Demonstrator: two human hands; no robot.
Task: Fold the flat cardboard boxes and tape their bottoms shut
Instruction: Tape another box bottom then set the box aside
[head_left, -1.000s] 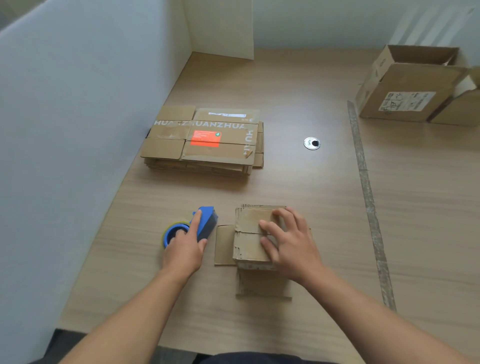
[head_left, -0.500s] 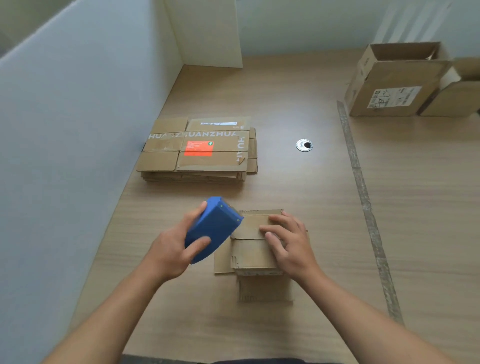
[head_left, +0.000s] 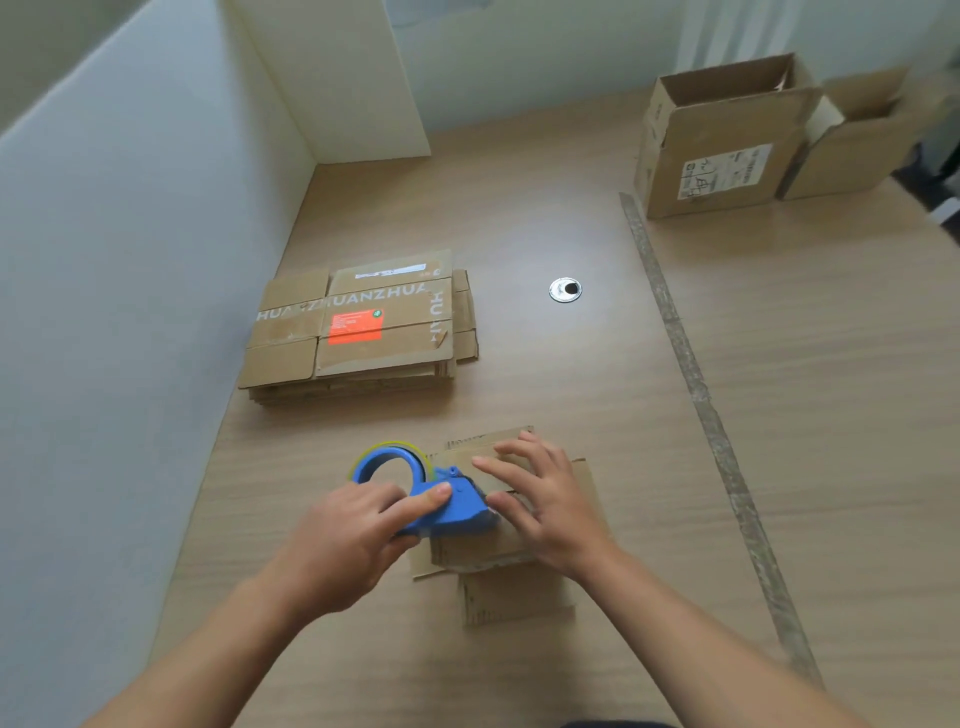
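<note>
Presently: left hand (head_left: 353, 540), fingers curled round blue tape dispenser (head_left: 452, 506), nose at folded box (head_left: 488, 553) on table (head_left: 571, 395); right hand (head_left: 545, 499), fingers flat, pressing flaps (head_left: 485, 449). Risk: flaps spring apart if pressure eases, so tape misses seam.

- We count two hands over the near edge of the bench (head_left: 831, 467): the left hand (head_left: 348, 540) and the right hand (head_left: 545, 499).
- We see one tape dispenser (head_left: 447, 509) and one small box (head_left: 493, 553) by the near edge.
- We find one stack of flat boxes (head_left: 358, 332) by the left edge, but we cannot count its sheets.
- We count two open boxes at the far right corner: the labelled box (head_left: 727, 156) and the plain box (head_left: 862, 145).
- We see one metal ring (head_left: 565, 289) and one tape strip (head_left: 691, 374).
</note>
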